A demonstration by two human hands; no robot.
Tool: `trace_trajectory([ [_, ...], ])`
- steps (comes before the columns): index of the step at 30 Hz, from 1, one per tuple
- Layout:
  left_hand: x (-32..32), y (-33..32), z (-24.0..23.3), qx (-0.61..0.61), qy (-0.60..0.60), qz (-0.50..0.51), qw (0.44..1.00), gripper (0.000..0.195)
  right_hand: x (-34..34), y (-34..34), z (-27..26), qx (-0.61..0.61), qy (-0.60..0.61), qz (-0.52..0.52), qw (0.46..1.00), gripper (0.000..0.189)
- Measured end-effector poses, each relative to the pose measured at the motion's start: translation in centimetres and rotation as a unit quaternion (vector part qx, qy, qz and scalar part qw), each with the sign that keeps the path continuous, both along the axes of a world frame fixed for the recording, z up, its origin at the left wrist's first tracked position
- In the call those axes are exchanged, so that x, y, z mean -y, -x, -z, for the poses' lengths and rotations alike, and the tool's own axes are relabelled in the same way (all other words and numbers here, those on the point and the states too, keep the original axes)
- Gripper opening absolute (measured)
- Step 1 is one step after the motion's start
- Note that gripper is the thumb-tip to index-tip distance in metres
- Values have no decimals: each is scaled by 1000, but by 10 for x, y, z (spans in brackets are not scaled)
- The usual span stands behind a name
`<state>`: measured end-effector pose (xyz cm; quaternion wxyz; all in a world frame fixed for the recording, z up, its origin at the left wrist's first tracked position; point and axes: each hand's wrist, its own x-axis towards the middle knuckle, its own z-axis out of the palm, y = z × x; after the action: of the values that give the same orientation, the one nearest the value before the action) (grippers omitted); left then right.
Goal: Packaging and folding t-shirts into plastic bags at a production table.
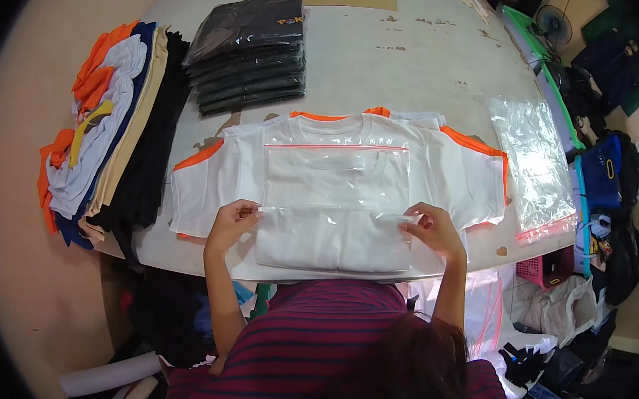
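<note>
Flat before me lies a clear plastic bag [336, 187] with a red strip across its far end. A folded white T-shirt [305, 238] shows through the film, its collar towards the far end. My left hand [233, 221] pinches the bag's left edge about halfway down. At the opposite edge, my right hand [435, 231] grips the film between thumb and fingers. Underneath, several white T-shirts [456, 176] are spread out, with orange cloth peeking past their sleeves and collars.
Bagged black garments [246, 53] form a stack at the back left of the white table [420, 67]. Draped over the left edge are folded clothes [106, 121] in several colours. Empty clear bags [536, 166] lie at the right edge, beside baskets [603, 171] below.
</note>
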<state>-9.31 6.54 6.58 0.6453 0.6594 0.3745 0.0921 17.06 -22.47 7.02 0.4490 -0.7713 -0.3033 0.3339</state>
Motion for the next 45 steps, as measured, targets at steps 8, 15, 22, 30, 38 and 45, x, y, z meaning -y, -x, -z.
trace_trajectory([
  [8, 3, -6, -68, 98, -102, -4, 990, 11, -1, -11, -58, -14, -132, 2, 991, 14],
  [15, -8, -4, -122, 284, -270, -8, 920, 17, -3, -18, -126, 127, -257, 3, 958, 13],
  [22, -46, -29, -189, 350, -390, 11, 852, 12, -31, -55, -199, 197, -340, -54, 918, 11],
  [30, -85, -65, -258, 419, -455, 26, 785, 9, -59, -68, -282, 275, -350, -95, 890, 11],
  [38, -91, -72, -244, 401, -402, 78, 819, 10, -70, -104, -248, 313, -279, -133, 898, 10],
  [45, -98, -80, -242, 392, -397, 59, 828, 9, -70, -119, -247, 378, -232, -109, 890, 11],
])
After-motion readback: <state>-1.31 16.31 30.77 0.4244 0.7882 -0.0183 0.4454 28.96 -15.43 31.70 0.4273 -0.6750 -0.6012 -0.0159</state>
